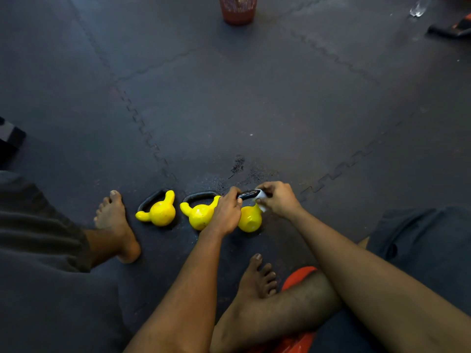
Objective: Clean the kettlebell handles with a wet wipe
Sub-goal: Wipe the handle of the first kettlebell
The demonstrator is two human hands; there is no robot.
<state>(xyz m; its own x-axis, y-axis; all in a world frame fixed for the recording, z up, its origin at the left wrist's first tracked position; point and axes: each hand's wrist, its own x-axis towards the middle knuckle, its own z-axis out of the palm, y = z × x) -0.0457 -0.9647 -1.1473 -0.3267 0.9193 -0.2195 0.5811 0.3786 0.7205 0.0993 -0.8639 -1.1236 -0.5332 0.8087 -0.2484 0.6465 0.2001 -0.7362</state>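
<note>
The left hand curls round the rightmost kettlebell by its handle; the right hand pinches the wet wipe against it. Open mat stretches beyond to the red basket.

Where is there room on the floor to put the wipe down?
The mat between the kettlebells and the basket is bare. So is the mat right of the right hand. Crowded: the kettlebells sit close together, the left hand and wipe on the right kettlebell, a foot beside the left kettlebell.
</note>
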